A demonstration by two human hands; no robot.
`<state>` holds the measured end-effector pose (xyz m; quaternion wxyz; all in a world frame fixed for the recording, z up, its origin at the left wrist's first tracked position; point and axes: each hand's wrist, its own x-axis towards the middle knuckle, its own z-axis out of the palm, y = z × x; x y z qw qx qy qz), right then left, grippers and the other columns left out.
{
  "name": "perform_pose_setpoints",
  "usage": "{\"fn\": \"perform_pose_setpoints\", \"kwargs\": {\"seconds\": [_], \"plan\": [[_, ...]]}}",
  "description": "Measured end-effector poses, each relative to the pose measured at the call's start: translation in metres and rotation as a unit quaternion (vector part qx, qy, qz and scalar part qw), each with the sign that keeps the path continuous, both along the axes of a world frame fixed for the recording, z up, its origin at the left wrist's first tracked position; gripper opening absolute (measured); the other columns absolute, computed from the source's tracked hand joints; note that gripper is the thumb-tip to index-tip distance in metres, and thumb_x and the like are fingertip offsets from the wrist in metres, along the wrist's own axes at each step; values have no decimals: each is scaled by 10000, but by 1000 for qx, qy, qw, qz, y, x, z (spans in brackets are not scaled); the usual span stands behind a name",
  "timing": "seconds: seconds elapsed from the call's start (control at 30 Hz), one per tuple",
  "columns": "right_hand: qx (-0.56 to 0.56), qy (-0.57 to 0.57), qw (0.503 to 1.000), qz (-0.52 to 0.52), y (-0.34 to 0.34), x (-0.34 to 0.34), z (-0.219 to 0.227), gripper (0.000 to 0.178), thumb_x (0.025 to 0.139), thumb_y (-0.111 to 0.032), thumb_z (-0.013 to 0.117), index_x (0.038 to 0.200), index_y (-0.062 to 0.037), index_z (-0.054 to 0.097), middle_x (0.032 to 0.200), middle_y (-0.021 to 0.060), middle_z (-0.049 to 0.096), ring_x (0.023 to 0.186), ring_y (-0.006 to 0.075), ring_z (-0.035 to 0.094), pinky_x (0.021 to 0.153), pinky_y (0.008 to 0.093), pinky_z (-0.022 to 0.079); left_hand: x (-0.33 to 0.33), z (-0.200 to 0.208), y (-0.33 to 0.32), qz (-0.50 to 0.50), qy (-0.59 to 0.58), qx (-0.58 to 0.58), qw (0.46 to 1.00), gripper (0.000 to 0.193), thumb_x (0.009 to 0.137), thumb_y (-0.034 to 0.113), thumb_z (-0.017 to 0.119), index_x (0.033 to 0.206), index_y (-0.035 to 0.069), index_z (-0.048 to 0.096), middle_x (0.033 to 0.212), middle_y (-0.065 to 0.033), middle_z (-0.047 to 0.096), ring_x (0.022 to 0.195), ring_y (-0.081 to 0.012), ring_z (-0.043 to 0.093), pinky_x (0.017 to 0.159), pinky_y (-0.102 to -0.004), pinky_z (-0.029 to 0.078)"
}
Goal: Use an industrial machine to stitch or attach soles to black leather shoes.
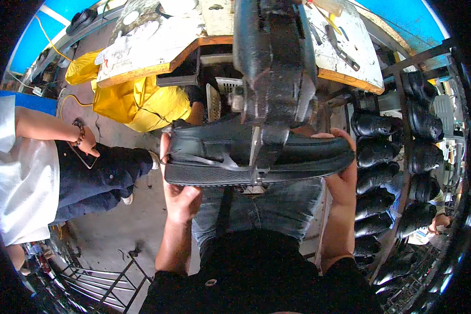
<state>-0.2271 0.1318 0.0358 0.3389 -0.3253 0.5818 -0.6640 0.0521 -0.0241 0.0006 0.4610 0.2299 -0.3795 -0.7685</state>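
Observation:
A black shoe (pixel 204 144) lies on its side lengthwise across my front, its ridged sole edge towards me. My left hand (pixel 181 200) is closed round one end, thumb at the near side. My right hand (pixel 344 175) grips the other end, its fingers over the far edge. Above the middle of the shoe stands a dark, worn machine head (pixel 275 57). A narrow metal piece (pixel 255 149) of the machine comes down across the shoe's side to the sole edge; whether it pierces the sole I cannot tell.
Behind the machine is a white worktable (pixel 152 49) with tools (pixel 341 49). Yellow sacks (pixel 141 102) lie under its left part. To the right a rack holds several black shoes (pixel 377 152). A person in a white shirt (pixel 29 167) stands left; a metal frame (pixel 107 285) is lower left.

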Motion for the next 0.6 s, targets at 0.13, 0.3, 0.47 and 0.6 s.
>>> {"fn": "perform_pose_setpoints", "kwargs": {"seconds": [0.13, 0.3, 0.47, 0.6], "plan": [[-12, -9, 999, 46, -13, 13, -9, 886, 718, -94, 812, 1477, -45, 357, 1363, 183, 572, 1234, 262, 576, 1070, 384, 452, 13, -2, -12, 16, 32, 15, 999, 1182, 762, 150, 858, 1632, 129, 57, 1505, -111, 447, 1357, -283, 493, 1141, -448, 399], [-30, -23, 996, 81, -24, 27, -4, 868, 734, -16, 836, 1447, -60, 343, 1394, 193, 552, 1266, 276, 558, 1090, 409, 447, 30, -18, -18, 9, -22, -2, 1000, 1036, 840, 256, 786, 1635, 170, 127, 1619, -71, 310, 1434, -292, 399, 1185, -500, 315], [-39, 63, 993, 93, -39, 34, -2, 824, 735, 38, 824, 1407, -35, 354, 1367, 179, 564, 1268, 265, 554, 1095, 392, 442, 34, -22, -23, 60, -52, 20, 997, 956, 878, 158, 762, 1622, 154, 162, 1587, -84, 356, 1434, -272, 392, 1160, -451, 349], [-28, 116, 988, 97, -51, 37, 3, 803, 728, 24, 846, 1381, -19, 379, 1351, 162, 573, 1265, 256, 557, 1093, 397, 436, 30, -17, -24, 159, -289, -238, 914, 1012, 866, 241, 794, 1610, 59, 134, 1636, -179, 264, 1488, -324, 312, 1210, -453, 248]]}}
